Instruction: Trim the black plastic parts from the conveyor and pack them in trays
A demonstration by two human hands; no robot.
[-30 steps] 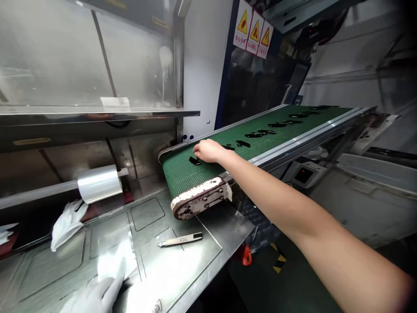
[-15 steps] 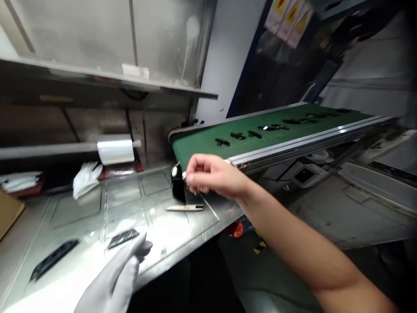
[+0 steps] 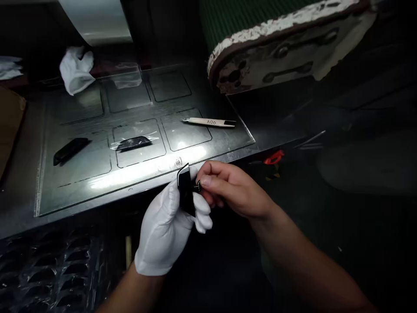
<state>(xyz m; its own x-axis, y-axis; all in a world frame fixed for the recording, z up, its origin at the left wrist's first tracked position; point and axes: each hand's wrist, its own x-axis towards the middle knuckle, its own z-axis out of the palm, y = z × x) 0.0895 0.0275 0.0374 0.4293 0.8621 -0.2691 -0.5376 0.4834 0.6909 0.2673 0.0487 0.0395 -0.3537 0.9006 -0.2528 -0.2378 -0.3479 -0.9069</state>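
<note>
A small black plastic part [image 3: 186, 190] is held upright just in front of the metal table's near edge. My left hand [image 3: 169, 226], in a white glove, wraps its fingers round the part from below. Bare, my right hand [image 3: 228, 188] pinches the part's right side with thumb and forefinger. Both hands meet at the part, below the table edge.
On the steel table [image 3: 81, 178] lie a black part [image 3: 69, 149], another black part under clear film [image 3: 133, 143], a cutter marked A06 [image 3: 209, 122] and a crumpled white glove [image 3: 75, 69]. The green conveyor's end roller [image 3: 276, 48] overhangs the back right. A film roll [image 3: 96, 19] is at the top.
My right hand brought the black part from the conveyor end down to the table's front edge. My left hand came up and closed on it. The view tilted down.
</note>
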